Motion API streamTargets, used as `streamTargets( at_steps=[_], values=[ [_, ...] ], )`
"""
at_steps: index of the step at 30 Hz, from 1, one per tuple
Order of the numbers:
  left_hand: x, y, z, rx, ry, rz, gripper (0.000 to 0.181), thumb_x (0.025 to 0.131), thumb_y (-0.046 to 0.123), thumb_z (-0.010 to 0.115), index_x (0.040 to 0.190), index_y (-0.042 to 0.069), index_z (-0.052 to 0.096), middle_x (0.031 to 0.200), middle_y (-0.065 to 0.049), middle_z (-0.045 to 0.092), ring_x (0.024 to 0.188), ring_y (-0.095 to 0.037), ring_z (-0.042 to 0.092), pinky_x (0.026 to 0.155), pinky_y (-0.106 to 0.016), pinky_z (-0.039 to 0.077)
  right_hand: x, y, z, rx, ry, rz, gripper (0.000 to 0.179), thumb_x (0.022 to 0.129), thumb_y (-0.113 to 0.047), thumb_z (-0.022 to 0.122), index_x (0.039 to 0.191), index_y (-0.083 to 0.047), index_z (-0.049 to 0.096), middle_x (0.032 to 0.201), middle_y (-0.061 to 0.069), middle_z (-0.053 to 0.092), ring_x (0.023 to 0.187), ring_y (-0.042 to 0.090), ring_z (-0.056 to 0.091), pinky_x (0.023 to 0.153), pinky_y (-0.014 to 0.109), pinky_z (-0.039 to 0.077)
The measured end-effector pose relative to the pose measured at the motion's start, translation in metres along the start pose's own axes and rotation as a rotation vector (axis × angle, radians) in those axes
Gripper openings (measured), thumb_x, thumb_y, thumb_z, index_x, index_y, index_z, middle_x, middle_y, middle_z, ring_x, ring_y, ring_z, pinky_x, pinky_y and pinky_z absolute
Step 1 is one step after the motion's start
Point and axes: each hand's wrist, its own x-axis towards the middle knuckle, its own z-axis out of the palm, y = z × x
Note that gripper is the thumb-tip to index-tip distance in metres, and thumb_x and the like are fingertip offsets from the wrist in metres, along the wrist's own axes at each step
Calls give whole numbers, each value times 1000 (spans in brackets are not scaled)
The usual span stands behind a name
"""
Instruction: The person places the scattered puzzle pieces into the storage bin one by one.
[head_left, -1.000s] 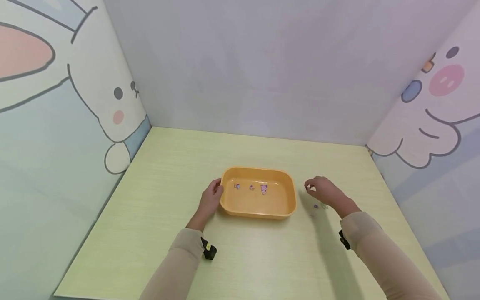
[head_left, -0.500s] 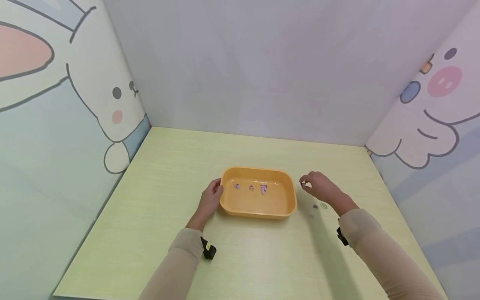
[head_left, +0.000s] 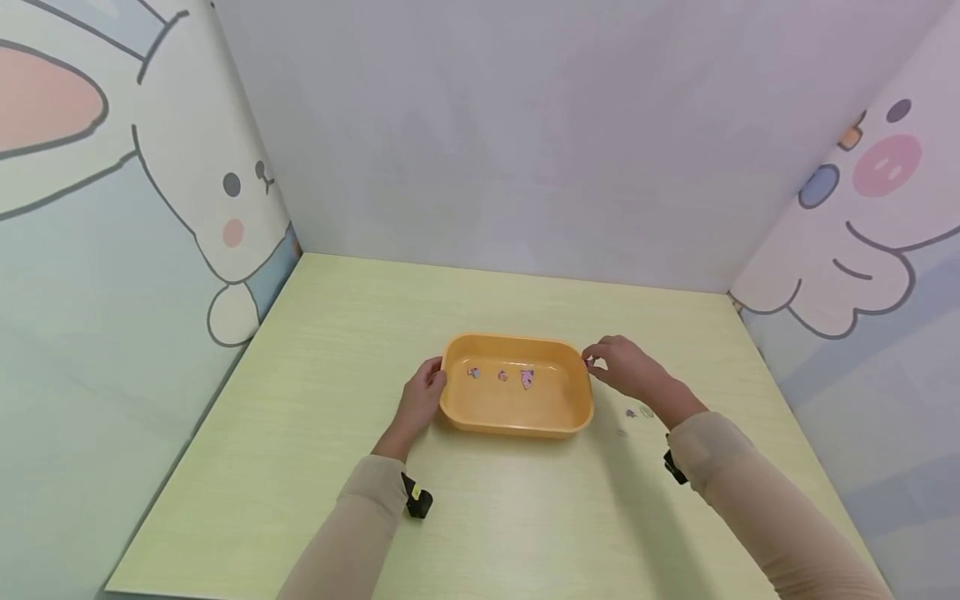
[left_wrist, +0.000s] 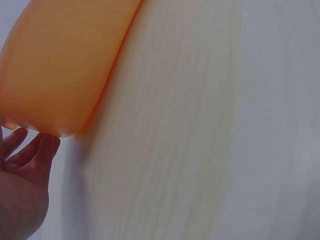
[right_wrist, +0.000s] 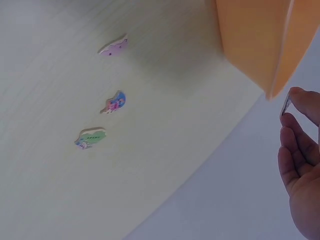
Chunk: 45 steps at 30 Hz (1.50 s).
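My left hand (head_left: pixel 422 396) holds the left end of an orange plastic tray (head_left: pixel 517 427), its fingertips right at the end wall in the left wrist view. My right hand (head_left: pixel 630 367) is beside the tray's right rim. Between its thumb and index finger it pinches a small thin flat cutout (right_wrist: pixel 286 105), seen nearly edge-on in the right wrist view. Three little printed cutouts lie in the tray: a bluish one (head_left: pixel 474 372), a pinkish one (head_left: pixel 503 376) and a larger pink one (head_left: pixel 527 379).
Right of the tray, three more flat cutouts lie on the pale table (head_left: pixel 300 467): a pink one (right_wrist: pixel 115 47), a blue and pink one (right_wrist: pixel 115 102) and a green one (right_wrist: pixel 91 137). Walls with cartoon animals flank the table, and a plain wall (head_left: pixel 510 150) stands behind.
My right hand has moved left and away from me, from over the table to the tray's right rim, with the cutout in its fingers. The left hand and tray have stayed put.
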Motion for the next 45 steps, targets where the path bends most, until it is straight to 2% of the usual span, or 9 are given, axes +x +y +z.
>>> streamTargets(
  at_steps=[7, 20, 25, 34, 45],
  values=[
    [-1, 2, 2, -4, 3, -12, 44, 102, 25, 45, 141, 5, 48, 139, -13, 52, 127, -26, 48, 104, -41, 41, 12, -12, 1, -6, -41, -21, 17, 89, -7, 70, 105, -3, 71, 93, 4, 63, 91, 28, 58, 82, 43, 51],
    [-3, 2, 6, -14, 5, -23, 44, 102, 25, 45, 142, 7, 47, 140, -12, 51, 128, -27, 48, 104, -42, 41, 26, -22, 15, 5, -101, -26, 16, 88, -8, 71, 104, -4, 71, 91, 2, 61, 84, 22, 55, 76, 37, 53],
    [-5, 3, 8, -13, 6, -25, 44, 102, 27, 45, 142, 7, 47, 140, -11, 51, 127, -26, 49, 103, -41, 42, 29, -24, 22, -7, -121, -48, 15, 89, -8, 70, 103, -3, 71, 90, 1, 61, 84, 22, 55, 79, 38, 52],
    [-8, 2, 11, -23, 9, -16, 43, 102, 26, 46, 141, 7, 48, 139, -11, 52, 126, -26, 50, 102, -41, 43, 33, -25, 32, -48, -163, -38, 12, 89, -8, 70, 101, -6, 71, 93, 2, 64, 86, 23, 55, 85, 39, 51],
    [-13, 4, 11, -10, 2, -19, 44, 102, 26, 45, 141, 7, 48, 139, -11, 52, 127, -25, 49, 103, -40, 42, 33, -29, 40, -88, -165, -70, 8, 87, -8, 72, 96, -7, 72, 83, 2, 58, 74, 19, 51, 73, 33, 52]
  ],
)
